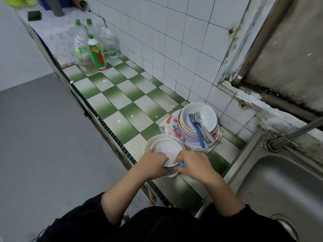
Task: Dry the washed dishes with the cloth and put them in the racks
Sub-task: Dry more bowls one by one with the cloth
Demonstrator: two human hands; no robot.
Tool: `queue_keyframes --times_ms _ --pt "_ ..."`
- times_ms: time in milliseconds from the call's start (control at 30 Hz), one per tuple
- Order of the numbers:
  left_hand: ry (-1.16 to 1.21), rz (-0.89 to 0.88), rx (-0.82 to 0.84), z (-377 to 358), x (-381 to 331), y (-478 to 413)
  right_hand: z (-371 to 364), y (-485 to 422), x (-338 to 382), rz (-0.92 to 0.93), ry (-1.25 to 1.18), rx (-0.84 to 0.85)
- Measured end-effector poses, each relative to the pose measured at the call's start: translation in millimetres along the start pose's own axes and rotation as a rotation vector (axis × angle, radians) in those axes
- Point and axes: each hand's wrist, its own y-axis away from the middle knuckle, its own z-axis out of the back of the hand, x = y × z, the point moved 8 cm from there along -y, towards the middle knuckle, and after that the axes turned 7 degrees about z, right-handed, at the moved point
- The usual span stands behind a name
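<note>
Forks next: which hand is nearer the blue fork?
Right. The right hand is just toward the person from the blue fork; the left hand is farther left, across the white bowl both grip.

Our two hands meet close together, knuckles up, forearms bare below the dark sleeves [83,213] and angling in from either side. Our left hand [153,163] curls its fingers over the white dish [166,147] — our right hand [194,165], just beside it, grips the same rim.
</note>
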Motion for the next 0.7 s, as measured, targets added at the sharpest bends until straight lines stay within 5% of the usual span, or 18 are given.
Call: queue_keyframes --times_ms 167,500,700 --pt "0.164 -0.023 -0.065 4 3 4 11 5 4 0.038 -0.099 -0.052" --pt "0.984 -0.075 0.016 9 17 8 22 5 -2 -0.051 -0.437 -0.186" --pt "1.208 -0.085 -0.011 19 22 3 47 26 -19 -0.218 -0.770 -0.647"
